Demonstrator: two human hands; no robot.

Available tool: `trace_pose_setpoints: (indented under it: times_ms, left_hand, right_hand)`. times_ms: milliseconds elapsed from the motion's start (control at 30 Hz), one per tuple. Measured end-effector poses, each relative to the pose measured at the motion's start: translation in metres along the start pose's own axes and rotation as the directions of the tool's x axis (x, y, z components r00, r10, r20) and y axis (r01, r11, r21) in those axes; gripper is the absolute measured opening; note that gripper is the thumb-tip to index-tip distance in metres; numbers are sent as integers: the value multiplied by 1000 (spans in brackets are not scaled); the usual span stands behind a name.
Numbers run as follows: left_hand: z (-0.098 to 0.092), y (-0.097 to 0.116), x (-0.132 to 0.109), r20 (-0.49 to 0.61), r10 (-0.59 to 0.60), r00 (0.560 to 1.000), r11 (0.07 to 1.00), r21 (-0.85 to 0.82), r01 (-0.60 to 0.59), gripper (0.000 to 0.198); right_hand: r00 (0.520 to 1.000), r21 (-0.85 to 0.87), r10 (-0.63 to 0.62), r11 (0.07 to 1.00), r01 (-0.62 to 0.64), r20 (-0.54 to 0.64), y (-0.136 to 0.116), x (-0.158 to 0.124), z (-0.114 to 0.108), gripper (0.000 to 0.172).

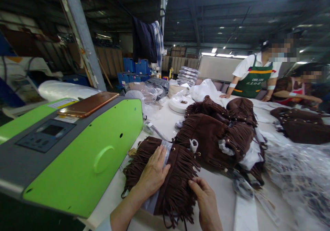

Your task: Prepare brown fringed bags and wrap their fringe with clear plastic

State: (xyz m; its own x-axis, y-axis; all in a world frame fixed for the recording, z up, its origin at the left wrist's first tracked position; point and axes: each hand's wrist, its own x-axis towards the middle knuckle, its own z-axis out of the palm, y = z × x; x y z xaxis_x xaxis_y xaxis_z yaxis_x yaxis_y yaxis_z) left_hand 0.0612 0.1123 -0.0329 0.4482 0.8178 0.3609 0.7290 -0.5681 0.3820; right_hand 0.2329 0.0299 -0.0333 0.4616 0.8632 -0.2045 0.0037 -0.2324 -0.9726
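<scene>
A dark brown fringed bag [177, 179] lies on the table right in front of me, its long fringe spread out on both sides. A greyish translucent sheet [167, 151] runs along its middle. My left hand [154, 170] rests flat across the sheet and the bag, fingers stretched out. At the bag's right edge, the thumb and forefinger of my right hand [205, 196] pinch some fringe strands. Just behind lie more brown fringed bags [203, 134], heaped together, with white wrapping on some of their parts.
A green and grey machine [85, 162] stands close on my left, with a phone [87, 105] on top. Clear plastic bags [296, 176] lie at right, and a white tape roll [177, 103] lies farther back. Two people work across the table, one in a green apron [254, 79].
</scene>
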Motion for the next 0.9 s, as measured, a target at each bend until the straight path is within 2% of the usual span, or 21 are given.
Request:
trace_pose_setpoints:
  times_ms: [200,267,367,433,500,567,633,733,800,900]
  left_hand:
    - [4,-3,-1,-48,26,998,1000,9,-25,57]
    - [4,-3,-1,-50,34,998,999,11,-33,57]
    - [3,-3,-1,-42,26,999,1000,8,-26,57]
    - [3,-2,-1,-39,21,999,1000,4,-21,56]
    - [3,-1,-1,-44,23,999,1000,4,-23,56]
    - [2,-1,-1,-51,23,998,1000,5,-23,56]
    - [2,0,-1,-52,17,999,1000,9,-17,55]
    - [2,0,0,-33,11,999,1000,11,-10,54]
    - [1,1,0,-31,10,999,1000,12,-10,54]
    - [2,1,0,-33,4,999,1000,13,-3,54]
  right_hand:
    - [984,-276,-115,958,74,-136,7,4,-9,12]
    - [975,-379,-165,920,98,-147,14,5,-14,13]
    - [934,-609,-341,765,210,-107,29,6,-23,20]
    - [874,-715,-484,627,309,-47,37,8,-27,24]
    - [809,-732,-588,551,400,0,44,9,-28,26]
    - [774,-674,-633,569,470,5,46,10,-27,25]
    - [778,-562,-627,656,504,-33,43,10,-26,20]
    - [848,-294,-513,837,461,-132,31,9,-28,7]
    - [906,-71,-395,918,389,-151,21,7,-30,10]
    - [948,141,-318,938,317,-17,11,6,-35,16]
